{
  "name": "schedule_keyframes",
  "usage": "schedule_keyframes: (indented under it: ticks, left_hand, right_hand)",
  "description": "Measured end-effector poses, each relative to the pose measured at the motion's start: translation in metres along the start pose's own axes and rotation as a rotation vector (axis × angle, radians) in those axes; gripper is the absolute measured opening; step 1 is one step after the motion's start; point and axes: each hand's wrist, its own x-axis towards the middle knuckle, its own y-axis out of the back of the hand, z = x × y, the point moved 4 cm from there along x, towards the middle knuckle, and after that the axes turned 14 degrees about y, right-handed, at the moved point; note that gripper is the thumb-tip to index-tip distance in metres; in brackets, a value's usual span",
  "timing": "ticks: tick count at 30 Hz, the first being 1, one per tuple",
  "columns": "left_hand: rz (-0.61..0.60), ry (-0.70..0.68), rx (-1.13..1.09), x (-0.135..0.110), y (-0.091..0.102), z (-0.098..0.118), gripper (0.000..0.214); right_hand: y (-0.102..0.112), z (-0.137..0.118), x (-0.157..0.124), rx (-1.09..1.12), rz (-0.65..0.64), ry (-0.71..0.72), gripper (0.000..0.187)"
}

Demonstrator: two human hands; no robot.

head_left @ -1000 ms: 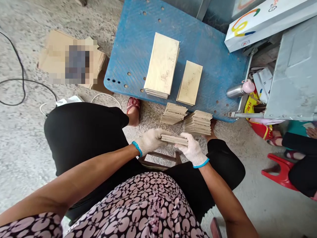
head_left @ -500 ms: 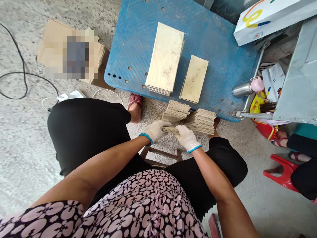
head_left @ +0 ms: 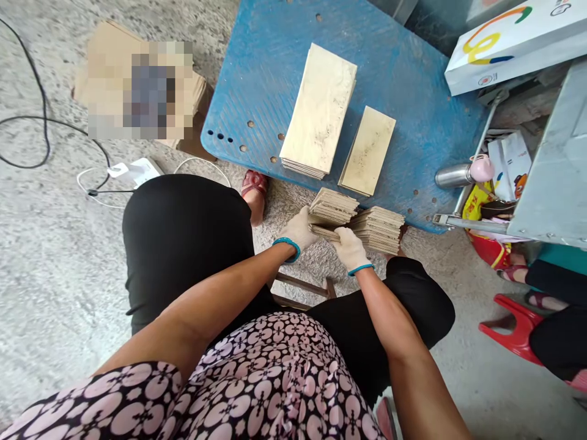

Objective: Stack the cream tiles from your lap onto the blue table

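My right hand, in a white knit glove with a blue cuff, grips a few thin wooden boards at their right end. My left hand, gloved the same way, lies at the left end of these boards and against the left stack of boards. Its fingers look stretched out, though their tips are partly hidden. Just right of that stack is another stack of boards, its layered edges facing me. Both stacks stand beyond my hands, at the near edge of the blue table.
On the table lie a large pile of pale boards and a smaller pile. A steel bottle with a pink cap stands at the right. Cardboard and cables are on the left floor; a red stool is at right.
My left hand has shifted up from the held boards toward the left stack's end. My right hand still grips the boards, now tilted more. The whole view has shifted slightly.
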Motion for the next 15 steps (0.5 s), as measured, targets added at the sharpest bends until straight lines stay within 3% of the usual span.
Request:
schedule_keyframes:
  ticks: [15]
  left_hand:
    - [0.003,-0.044,-0.01,0.008,-0.013,0.005,0.065]
  right_hand:
    - [0.0,0.001,0.008,0.063,0.078,-0.055,0.033]
